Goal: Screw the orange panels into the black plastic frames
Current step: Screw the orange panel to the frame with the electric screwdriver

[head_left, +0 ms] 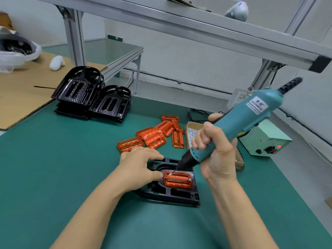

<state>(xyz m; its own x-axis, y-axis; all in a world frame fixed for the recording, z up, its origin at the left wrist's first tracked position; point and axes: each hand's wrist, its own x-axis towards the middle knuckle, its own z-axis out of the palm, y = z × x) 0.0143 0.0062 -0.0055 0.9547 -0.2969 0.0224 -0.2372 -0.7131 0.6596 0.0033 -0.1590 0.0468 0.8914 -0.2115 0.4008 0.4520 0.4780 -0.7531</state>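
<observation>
Right hand (213, 151) grips screwdriver (233, 121), bit on orange panel (177, 179); left hand (138, 166) spread, pressing black frame (172, 193).

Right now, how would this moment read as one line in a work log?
step: driving screw | right hand: grips electric screwdriver, tip at orange panel left corner | left hand: steadies black frame | spare panels: behind

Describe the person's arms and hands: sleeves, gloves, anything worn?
Both forearms are bare as far as the frame shows, with no sleeves in view. The left hand and right hand wear no gloves. No rings, watch, wristband or markings are visible.
</observation>
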